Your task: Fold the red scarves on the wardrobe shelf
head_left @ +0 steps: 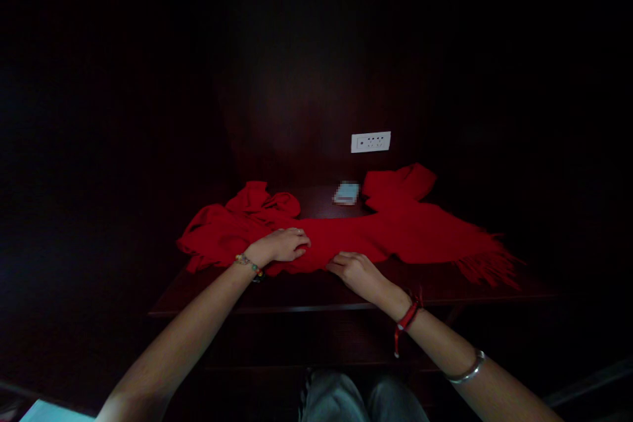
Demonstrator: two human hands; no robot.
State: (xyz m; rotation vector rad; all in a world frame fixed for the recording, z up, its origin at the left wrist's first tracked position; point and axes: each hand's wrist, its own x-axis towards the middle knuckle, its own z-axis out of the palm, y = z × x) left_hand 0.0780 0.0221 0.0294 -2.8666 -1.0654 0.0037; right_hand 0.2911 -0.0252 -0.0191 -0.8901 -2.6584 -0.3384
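A red scarf (pixel 341 234) with a fringe at its right end lies across a dark wooden surface. Its left part is bunched in loose folds, while the middle is a flatter band. My left hand (pixel 283 245) rests on the left of that band, fingers apart and slightly bent. At the near edge of the scarf, my right hand (pixel 357 271) has its fingers curled together on the cloth; the fingertips are partly hidden.
The dark wooden table (pixel 316 300) has its front edge just below my hands. Behind the scarf lies a small pale, blurred rectangular object (pixel 347 193). A white socket panel (pixel 370 142) is on the back wall. My knees (pixel 363 399) are below the table.
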